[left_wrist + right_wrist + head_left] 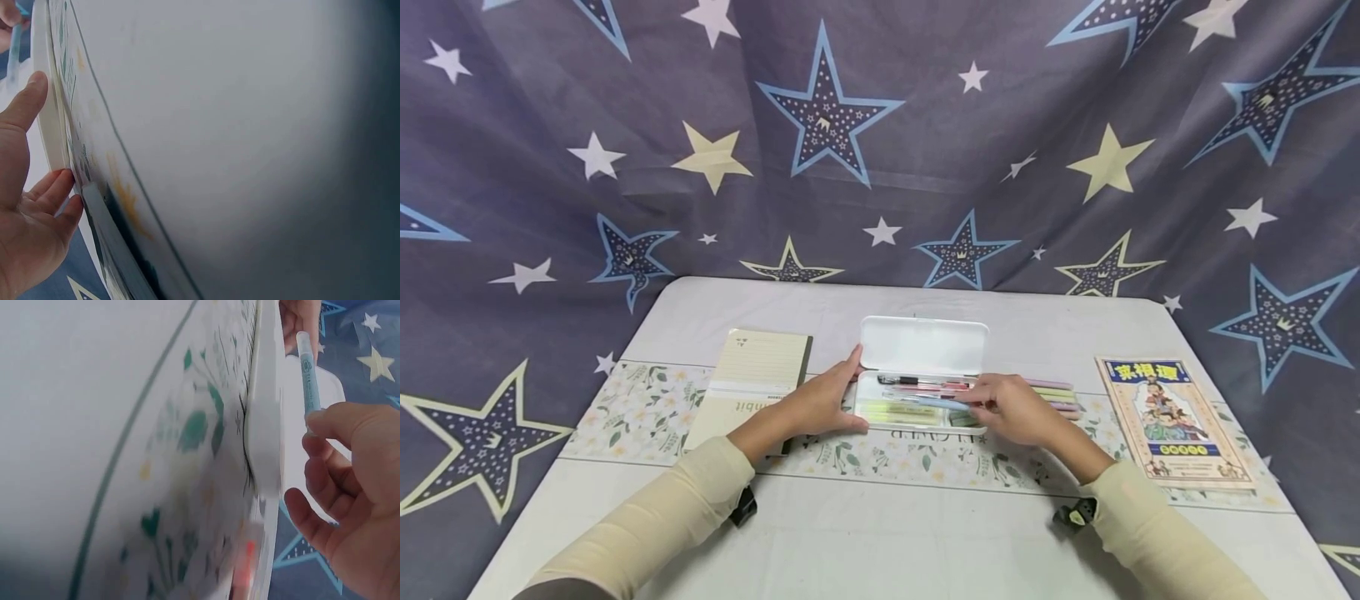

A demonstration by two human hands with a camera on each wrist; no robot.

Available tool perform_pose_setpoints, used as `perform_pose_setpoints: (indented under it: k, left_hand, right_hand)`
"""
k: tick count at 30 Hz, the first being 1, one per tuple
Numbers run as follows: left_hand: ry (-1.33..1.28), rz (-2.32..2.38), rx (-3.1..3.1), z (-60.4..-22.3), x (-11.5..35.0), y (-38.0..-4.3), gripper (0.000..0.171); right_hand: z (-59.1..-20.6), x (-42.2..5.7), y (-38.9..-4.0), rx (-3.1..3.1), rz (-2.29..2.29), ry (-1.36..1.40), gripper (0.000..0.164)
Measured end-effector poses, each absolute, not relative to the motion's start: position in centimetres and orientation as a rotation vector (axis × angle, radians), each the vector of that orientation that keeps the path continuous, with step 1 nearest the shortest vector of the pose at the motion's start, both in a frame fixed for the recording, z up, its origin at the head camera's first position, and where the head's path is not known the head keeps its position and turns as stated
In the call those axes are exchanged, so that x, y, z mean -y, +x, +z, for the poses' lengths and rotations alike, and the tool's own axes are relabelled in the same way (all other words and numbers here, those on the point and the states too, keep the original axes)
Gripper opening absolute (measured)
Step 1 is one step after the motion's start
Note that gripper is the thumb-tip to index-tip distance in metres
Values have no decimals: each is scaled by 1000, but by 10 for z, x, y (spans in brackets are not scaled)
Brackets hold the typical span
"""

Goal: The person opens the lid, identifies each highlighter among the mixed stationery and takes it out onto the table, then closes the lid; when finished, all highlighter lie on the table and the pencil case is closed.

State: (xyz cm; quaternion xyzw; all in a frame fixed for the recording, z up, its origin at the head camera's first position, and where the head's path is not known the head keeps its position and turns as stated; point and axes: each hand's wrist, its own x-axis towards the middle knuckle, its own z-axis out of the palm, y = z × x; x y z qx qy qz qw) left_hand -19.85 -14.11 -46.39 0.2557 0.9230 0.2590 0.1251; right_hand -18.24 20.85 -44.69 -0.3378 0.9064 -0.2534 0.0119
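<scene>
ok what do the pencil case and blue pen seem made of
Pencil case: probably smooth hard plastic, though painted metal is possible; white walls, rounded corners. Blue pen: likely smooth plastic, judging by its straight, printed barrel and paler end.

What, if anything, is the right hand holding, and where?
The right hand pinches a light blue pen near the end closest to its palm.

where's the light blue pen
In the head view, the light blue pen is pinched in the right hand over the open white case, right of centre.
</scene>
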Motion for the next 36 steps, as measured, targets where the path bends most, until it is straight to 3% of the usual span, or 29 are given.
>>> perform_pose_setpoints:
  k: [22, 36]
  left_hand:
    - [733, 731, -2697, -465, 141, -199, 136]
    - [746, 758, -2693, -465, 142, -199, 135]
  right_hand:
    - [-449, -293, -176, -2928, -811, -1065, 25]
    - [-452, -336, -164, -2948, -762, -931, 26]
